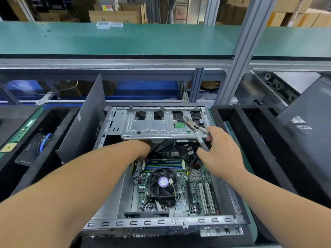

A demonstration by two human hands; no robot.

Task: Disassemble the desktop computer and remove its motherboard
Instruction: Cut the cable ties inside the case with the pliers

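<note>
While the left hand (143, 151) reaches under the drive cage (161, 126), its grip hidden, the right hand (220, 154) pinches pliers (195, 129) above the motherboard (179, 190), which lies in the open case. A slip could likely gouge the board or nick cables.

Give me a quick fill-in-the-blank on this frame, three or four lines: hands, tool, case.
1. The right hand holds a pair of ____.
2. The left hand reaches under the metal ____ bracket, its fingers hidden.
3. The cooler fan sits on the ____.
4. The case's side panel stands to the ____ of the open case.

Missing words: pliers; drive; motherboard; left
</note>
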